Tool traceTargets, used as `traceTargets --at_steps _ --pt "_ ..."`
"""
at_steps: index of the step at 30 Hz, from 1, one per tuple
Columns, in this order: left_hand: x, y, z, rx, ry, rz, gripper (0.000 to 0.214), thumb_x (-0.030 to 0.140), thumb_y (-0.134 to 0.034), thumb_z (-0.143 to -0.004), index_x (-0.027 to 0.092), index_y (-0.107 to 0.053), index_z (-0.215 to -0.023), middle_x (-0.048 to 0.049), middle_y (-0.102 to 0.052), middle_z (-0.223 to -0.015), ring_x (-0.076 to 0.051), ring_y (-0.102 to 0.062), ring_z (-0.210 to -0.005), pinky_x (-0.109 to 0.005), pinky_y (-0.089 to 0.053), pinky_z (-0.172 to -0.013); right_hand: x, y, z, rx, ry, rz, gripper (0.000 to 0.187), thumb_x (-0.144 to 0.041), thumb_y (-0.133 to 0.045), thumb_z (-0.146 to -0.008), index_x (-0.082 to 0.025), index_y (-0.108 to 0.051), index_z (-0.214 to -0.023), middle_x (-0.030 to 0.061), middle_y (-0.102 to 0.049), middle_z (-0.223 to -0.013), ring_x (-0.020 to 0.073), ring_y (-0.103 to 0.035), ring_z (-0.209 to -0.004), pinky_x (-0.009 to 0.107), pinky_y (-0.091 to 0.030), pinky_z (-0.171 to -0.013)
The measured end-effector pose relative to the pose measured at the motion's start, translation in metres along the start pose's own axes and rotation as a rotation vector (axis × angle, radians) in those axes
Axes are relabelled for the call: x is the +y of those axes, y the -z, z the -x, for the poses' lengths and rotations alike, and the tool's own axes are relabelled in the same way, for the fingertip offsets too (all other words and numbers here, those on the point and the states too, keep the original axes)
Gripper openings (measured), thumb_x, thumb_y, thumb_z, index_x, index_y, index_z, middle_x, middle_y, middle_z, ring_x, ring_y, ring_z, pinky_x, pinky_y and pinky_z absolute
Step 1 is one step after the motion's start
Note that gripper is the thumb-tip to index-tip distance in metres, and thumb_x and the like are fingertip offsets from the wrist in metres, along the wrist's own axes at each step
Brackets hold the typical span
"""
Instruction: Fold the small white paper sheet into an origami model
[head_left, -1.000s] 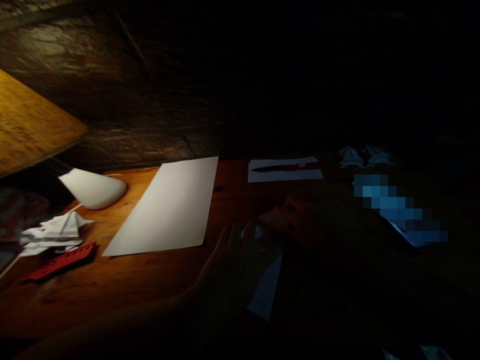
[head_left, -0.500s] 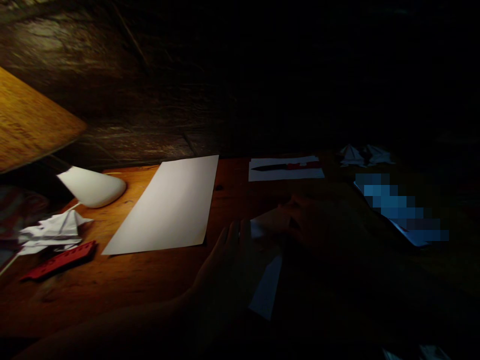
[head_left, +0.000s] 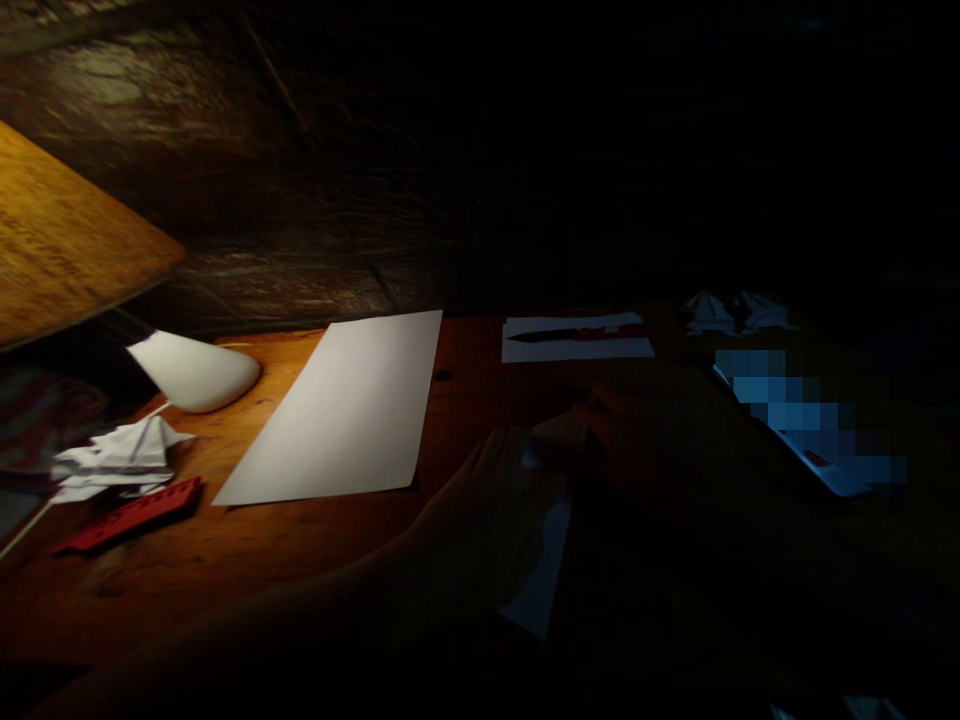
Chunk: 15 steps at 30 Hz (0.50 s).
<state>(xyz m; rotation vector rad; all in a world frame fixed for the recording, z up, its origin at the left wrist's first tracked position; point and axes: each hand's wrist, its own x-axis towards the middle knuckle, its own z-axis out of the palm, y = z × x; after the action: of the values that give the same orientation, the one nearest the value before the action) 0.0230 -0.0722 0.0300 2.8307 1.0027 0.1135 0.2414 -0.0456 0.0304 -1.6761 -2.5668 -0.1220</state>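
Note:
The scene is very dark. My left hand (head_left: 480, 510) lies flat on a partly folded white paper (head_left: 540, 570) on the wooden table (head_left: 300, 540), fingers stretched forward. My right hand (head_left: 637, 435) rests at the paper's far end, fingertips pressing on its folded tip; in the shadow I cannot make out whether it pinches the paper.
A flat white sheet (head_left: 345, 410) lies left of my hands. A white lamp head (head_left: 195, 372), crumpled folded paper (head_left: 120, 455) and a red ruler (head_left: 131, 515) sit at far left. Behind lie a sheet with a pen (head_left: 577, 338), folded paper shapes (head_left: 731, 312) and a blurred blue item (head_left: 810, 420).
My left hand has slid slightly forward and right over the folded paper. The right hand has barely moved.

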Motion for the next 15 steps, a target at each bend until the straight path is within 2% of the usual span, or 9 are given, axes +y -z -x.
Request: traceTargets --at_steps 4,8,11,15 --pt "-0.0017 -0.0008 0.0000 0.011 0.009 0.066 0.044 0.012 -0.057 -0.081 0.019 -0.058 -0.124 -0.0154 -0.044 -0.127 -0.032 -0.049 -0.111 -0.049 -0.053 -0.089 -0.0010 0.0005 -0.0012 0.037 0.018 -0.135 0.028 -0.036 -0.057 -0.099 -0.015 -0.069 -0.112 0.0133 -0.064 -0.117 0.0260 -0.063 -0.099 0.036 -0.048 -0.079" --pt "-0.0016 0.0005 -0.0007 0.023 -0.005 0.106 0.041 0.009 -0.056 -0.080 0.018 -0.058 -0.120 -0.0142 -0.043 -0.128 -0.031 -0.046 -0.113 -0.047 -0.052 -0.093 -0.0025 0.0037 -0.0032 -0.010 0.219 -0.305 0.027 -0.022 -0.054 -0.098 -0.018 -0.066 -0.122 0.0116 -0.062 -0.123 0.0223 -0.061 -0.100 0.034 -0.049 -0.081" --pt "-0.0010 0.0007 -0.0018 0.000 0.009 0.093 0.033 0.010 -0.055 -0.082 0.016 -0.060 -0.113 -0.0141 -0.045 -0.124 -0.031 -0.046 -0.112 -0.048 -0.051 -0.094 -0.0051 0.0051 -0.0052 -0.052 0.336 -0.367 0.029 -0.022 -0.060 -0.093 -0.014 -0.064 -0.121 0.0138 -0.061 -0.122 0.0245 -0.058 -0.105 0.037 -0.050 -0.086" --pt "-0.0002 -0.0004 -0.0021 0.008 0.039 0.081 0.032 0.012 -0.056 -0.082 0.017 -0.061 -0.113 -0.0141 -0.044 -0.124 -0.030 -0.046 -0.111 -0.047 -0.051 -0.093 -0.0089 0.0021 -0.0069 -0.047 0.336 -0.378 0.032 -0.026 -0.060 -0.093 -0.010 -0.064 -0.119 0.0161 -0.060 -0.122 0.0261 -0.055 -0.107 0.041 -0.050 -0.089"
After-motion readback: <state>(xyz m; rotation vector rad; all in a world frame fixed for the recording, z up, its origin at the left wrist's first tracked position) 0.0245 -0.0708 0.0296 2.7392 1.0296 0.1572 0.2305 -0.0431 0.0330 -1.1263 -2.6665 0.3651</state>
